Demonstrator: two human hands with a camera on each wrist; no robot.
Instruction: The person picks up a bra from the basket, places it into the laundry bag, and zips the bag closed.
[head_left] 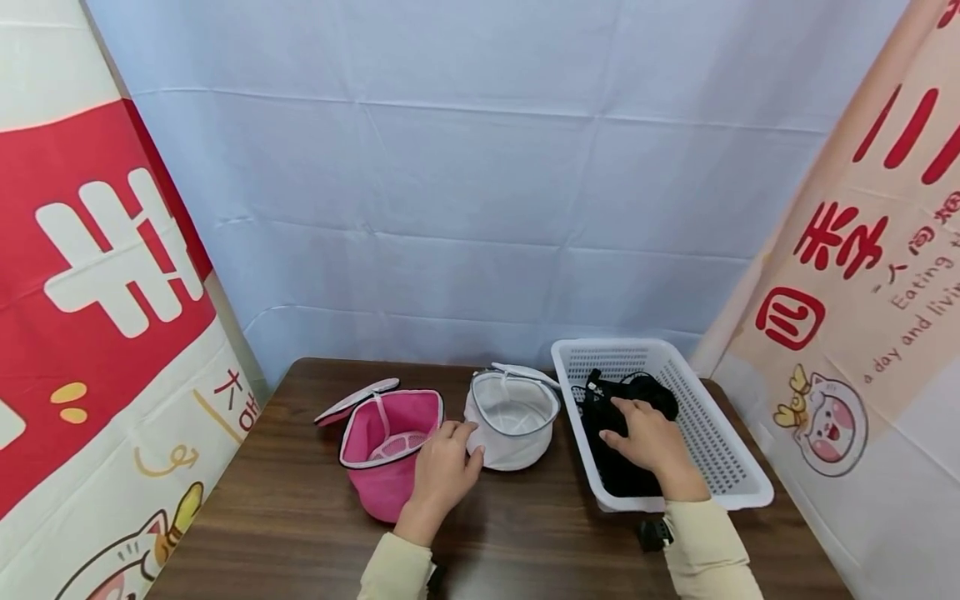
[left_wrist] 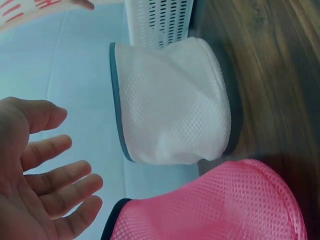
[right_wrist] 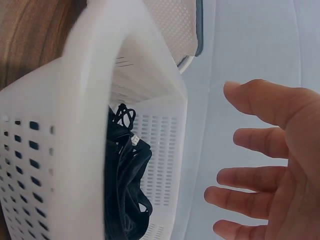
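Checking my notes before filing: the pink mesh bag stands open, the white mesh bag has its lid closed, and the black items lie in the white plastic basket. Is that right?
Not quite: the white mesh bag isn't closed. The head view shows it standing open, its lid folded back. The rest holds.

From here, table (head_left: 270,508) is showing wood grain, faint sheen. Pink bag (head_left: 386,490) and white bag (head_left: 517,452), nearer far edge, are looking matt, dimpled mesh cloth. Right-edge basket (head_left: 725,446) is looking smooth plastic.
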